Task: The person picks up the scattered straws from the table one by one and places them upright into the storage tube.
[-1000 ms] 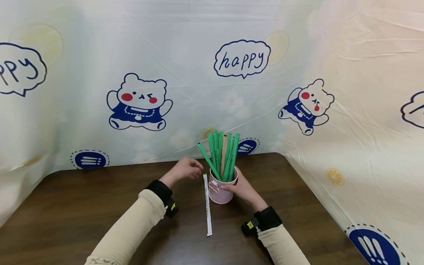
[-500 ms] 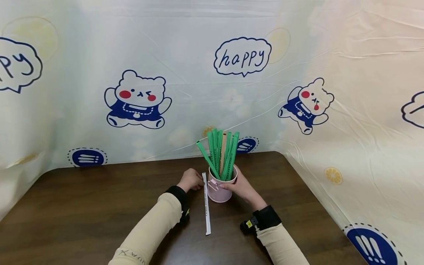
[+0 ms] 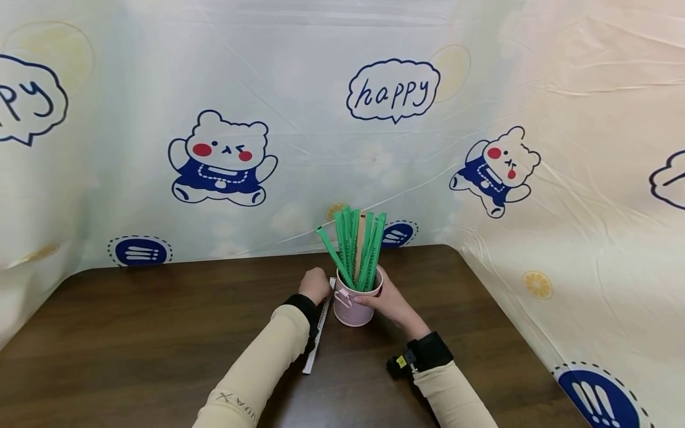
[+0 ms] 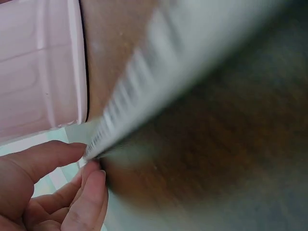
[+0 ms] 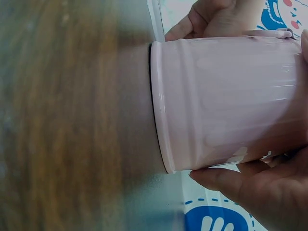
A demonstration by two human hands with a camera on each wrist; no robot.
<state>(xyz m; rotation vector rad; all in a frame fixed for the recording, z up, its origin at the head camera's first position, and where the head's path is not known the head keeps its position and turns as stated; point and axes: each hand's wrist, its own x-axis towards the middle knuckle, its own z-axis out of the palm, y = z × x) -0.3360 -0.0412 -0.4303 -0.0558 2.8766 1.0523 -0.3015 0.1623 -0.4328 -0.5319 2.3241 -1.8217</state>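
Note:
My left hand (image 3: 316,285) pinches the far end of a white paper-wrapped straw (image 3: 316,348), its thumb and fingertips meeting on it in the left wrist view. Blurred print runs along the wrapper (image 4: 130,96). Just to the right, a small pink metal pail (image 3: 353,311) stands upright on the table, and my right hand (image 3: 393,303) grips its right side, thumb at the front near the rim. Several green-wrapped straws (image 3: 377,244) and a brown one (image 3: 361,245) stick up out of the pail; one green straw leans left. The pail's bottom edge (image 5: 161,106) shows in the right wrist view.
The dark wooden table (image 3: 160,333) spreads out to both sides of my arms. A printed cloth (image 3: 321,131) with bears and "happy" bubbles hangs behind the table's far edge and along its right side.
My left hand has come down and right to the white straw and now pinches its far end. The straw's near end has swung left. My right hand has stayed on the pail.

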